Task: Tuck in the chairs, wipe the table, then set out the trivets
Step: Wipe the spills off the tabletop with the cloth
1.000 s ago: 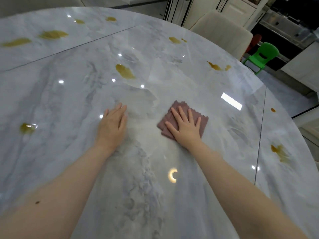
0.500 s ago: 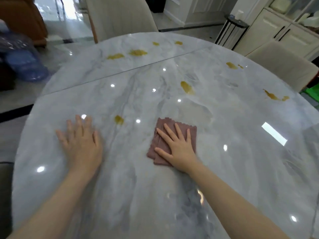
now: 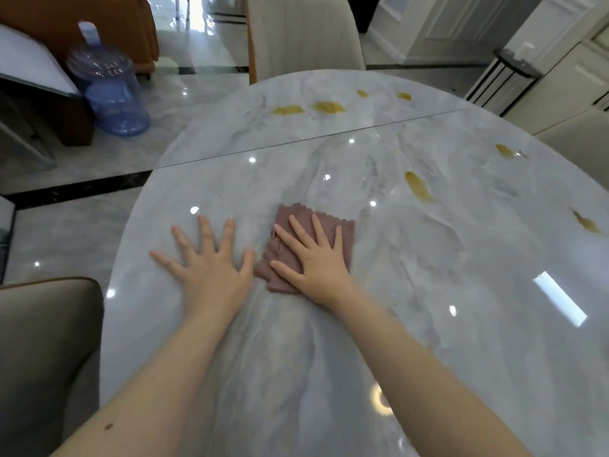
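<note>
Pressing flat on the cloth [image 3: 314, 225], the right hand [image 3: 316, 258] has its fingers spread and its palm down; nothing is pinched, the cloth is simply pinned against the table [image 3: 428, 324]. The left hand [image 3: 211, 268] lies just beside it, open and splayed on the bare marble, holding nothing, its thumb close to the cloth's near corner.

The cloth sits left of the table's middle, folded into a small mauve pad with a scalloped edge showing beyond the fingertips. It looks thin, soft and light, so I'd judge it will bunch or slip out unless the palm keeps weight on it. The top is glossy and probably slick, which should let the pad glide easily. A flat palm over its centre seems the best hold; to lift it, a pinch at one free corner would do.

Yellow-brown spills [image 3: 418, 185] remain farther out: a row near the far edge and several to the right, well apart from the cloth. Wiping is therefore unfinished by my reckoning, and no trivets are in view. Chairs [image 3: 303, 34] stand at the far end and at the near left.

I can read no brand, label or writing anywhere, not even on the blue water jug [image 3: 108, 90] on the floor.
</note>
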`<act>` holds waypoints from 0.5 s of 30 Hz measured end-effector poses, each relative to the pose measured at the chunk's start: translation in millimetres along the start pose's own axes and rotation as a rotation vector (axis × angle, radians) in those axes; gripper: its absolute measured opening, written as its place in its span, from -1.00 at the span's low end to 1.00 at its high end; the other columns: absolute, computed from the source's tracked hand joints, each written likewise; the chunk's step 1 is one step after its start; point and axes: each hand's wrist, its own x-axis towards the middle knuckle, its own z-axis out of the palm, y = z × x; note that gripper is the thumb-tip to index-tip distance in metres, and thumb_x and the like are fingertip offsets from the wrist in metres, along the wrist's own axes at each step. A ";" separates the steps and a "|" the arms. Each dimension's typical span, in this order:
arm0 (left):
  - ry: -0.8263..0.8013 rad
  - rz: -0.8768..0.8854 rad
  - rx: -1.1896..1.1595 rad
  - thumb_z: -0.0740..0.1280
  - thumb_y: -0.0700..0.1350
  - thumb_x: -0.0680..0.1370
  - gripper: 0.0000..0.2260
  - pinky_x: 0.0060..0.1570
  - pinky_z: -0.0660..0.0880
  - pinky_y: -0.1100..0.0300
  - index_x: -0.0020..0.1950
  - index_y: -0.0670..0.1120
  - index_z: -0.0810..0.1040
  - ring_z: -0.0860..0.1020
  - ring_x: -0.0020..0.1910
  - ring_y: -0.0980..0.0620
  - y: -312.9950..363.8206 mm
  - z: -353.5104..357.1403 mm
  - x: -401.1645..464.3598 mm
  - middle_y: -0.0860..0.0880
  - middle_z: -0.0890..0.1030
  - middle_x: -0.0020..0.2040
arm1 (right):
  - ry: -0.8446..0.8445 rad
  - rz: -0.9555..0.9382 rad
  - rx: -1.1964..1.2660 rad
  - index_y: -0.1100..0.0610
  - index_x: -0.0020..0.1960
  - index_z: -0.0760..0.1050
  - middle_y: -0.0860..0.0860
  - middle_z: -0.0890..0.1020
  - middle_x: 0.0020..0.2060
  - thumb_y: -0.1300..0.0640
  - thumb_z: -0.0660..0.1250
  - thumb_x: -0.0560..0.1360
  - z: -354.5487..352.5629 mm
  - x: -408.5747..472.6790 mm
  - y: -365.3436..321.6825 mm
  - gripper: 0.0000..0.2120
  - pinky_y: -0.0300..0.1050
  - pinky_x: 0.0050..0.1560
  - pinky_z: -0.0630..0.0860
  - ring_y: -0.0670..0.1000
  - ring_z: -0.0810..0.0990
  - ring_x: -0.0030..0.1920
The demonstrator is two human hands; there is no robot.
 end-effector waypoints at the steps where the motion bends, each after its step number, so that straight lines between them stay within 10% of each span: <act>1: 0.003 -0.002 0.004 -0.08 0.27 0.55 -0.43 0.26 -0.20 -0.48 0.54 0.16 -0.05 -0.13 0.48 -0.33 0.8 0.0 -0.7 -0.08 -0.04 0.56 | -0.011 -0.046 -0.020 -0.32 0.50 -0.05 -0.22 -0.03 0.53 -0.35 0.04 0.49 -0.2 -13.0 7.0 -0.39 0.29 0.43 -0.32 0.05 -0.21 0.54; 10: 0.035 -0.004 -0.013 -0.06 0.18 0.59 -0.48 0.27 -0.17 -0.49 0.54 0.13 -0.02 -0.10 0.48 -0.35 2.5 2.0 -1.0 -0.09 0.01 0.56 | 0.016 0.221 -0.012 -0.29 0.50 -0.03 -0.20 -0.02 0.54 -0.20 -0.01 0.59 -6.3 55.7 29.6 -0.50 0.32 0.44 -0.28 0.04 -0.17 0.55; 15: 0.048 -0.006 -0.053 -0.14 0.05 0.63 -0.55 0.28 -0.16 -0.49 0.54 0.12 0.04 -0.07 0.49 -0.34 0.8 0.9 0.0 -0.08 0.04 0.56 | -0.028 -0.136 -0.028 -0.24 0.51 0.04 -0.19 0.06 0.53 -0.11 -0.09 0.53 2.9 57.6 -31.0 -0.47 0.24 0.48 -0.21 0.00 -0.07 0.55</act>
